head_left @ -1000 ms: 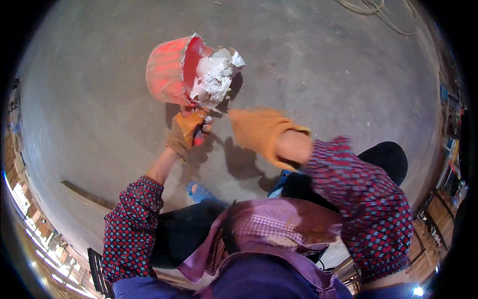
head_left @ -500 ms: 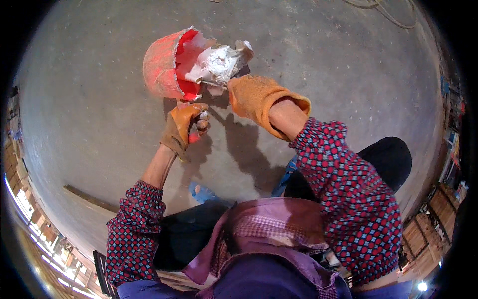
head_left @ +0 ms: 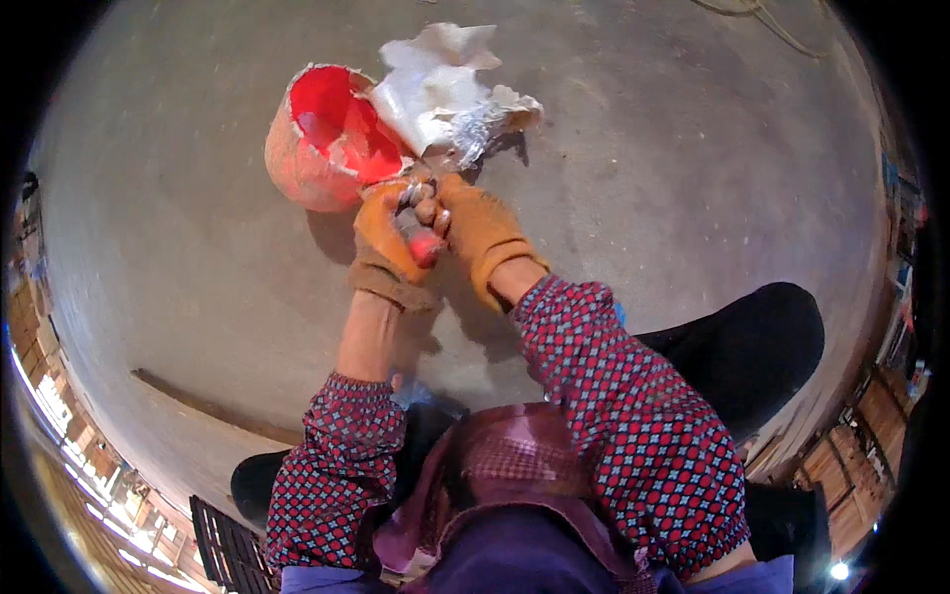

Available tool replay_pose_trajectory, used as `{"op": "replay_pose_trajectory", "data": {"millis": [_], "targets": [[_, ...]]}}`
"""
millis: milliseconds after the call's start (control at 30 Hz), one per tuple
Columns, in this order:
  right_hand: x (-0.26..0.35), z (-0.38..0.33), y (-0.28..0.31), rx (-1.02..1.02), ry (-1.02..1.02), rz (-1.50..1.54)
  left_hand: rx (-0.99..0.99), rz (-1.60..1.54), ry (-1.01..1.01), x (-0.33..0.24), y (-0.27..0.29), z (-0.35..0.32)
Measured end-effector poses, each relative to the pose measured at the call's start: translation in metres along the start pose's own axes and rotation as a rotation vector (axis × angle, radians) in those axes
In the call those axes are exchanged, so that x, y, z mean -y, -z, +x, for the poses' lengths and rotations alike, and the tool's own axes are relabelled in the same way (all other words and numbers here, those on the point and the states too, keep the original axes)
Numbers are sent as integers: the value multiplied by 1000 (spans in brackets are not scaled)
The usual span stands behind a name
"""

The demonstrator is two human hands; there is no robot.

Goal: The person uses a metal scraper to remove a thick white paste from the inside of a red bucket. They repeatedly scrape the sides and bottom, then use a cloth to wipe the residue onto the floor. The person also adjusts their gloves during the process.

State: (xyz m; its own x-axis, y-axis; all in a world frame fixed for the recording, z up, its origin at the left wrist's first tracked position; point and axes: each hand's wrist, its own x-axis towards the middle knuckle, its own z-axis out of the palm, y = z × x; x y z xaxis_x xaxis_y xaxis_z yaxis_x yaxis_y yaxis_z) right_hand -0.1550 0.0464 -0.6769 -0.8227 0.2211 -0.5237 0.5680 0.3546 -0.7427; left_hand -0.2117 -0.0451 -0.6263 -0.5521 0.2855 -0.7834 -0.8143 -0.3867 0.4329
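Note:
A red bucket (head_left: 307, 163), its outside crusted and its rim ragged, lies tipped with its mouth toward the upper right. Out of the mouth spreads a torn white plastic sheet (head_left: 435, 84), crumpled and smeared with white stuff. My left hand (head_left: 391, 238), in a worn orange glove, is closed in a fist just below the rim; several bare fingertips show. Against it, my right hand (head_left: 480, 223), also in an orange glove, is closed near the sheet's lower edge. What either hand grips is hidden between them.
Grey concrete floor (head_left: 673, 178) lies all round. A wooden strip (head_left: 203, 406) rests on it at the lower left, and a loop of cord or hose (head_left: 767, 18) at the upper right. My knee (head_left: 752, 346) juts out on the right.
My hands have come together under the bucket's rim, the right moving left. The bucket has turned so its mouth faces me more. The white sheet has spread upward and right.

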Motion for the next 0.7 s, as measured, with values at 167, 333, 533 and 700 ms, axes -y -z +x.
{"op": "replay_pose_trajectory", "data": {"millis": [167, 333, 533, 700], "targets": [[0, -6, 17, -46, 15, -65, 5, -17, -27, 11, 4, 2], [-8, -9, 1, -92, 31, 197, -23, -47, -67, 14, 6, -8], [8, -15, 11, -129, 31, 210, -91, 106, -210, 12, 8, -1], [-7, -9, 8, -62, -91, 239, -109, 266, -259, 17, 22, 21]]}}
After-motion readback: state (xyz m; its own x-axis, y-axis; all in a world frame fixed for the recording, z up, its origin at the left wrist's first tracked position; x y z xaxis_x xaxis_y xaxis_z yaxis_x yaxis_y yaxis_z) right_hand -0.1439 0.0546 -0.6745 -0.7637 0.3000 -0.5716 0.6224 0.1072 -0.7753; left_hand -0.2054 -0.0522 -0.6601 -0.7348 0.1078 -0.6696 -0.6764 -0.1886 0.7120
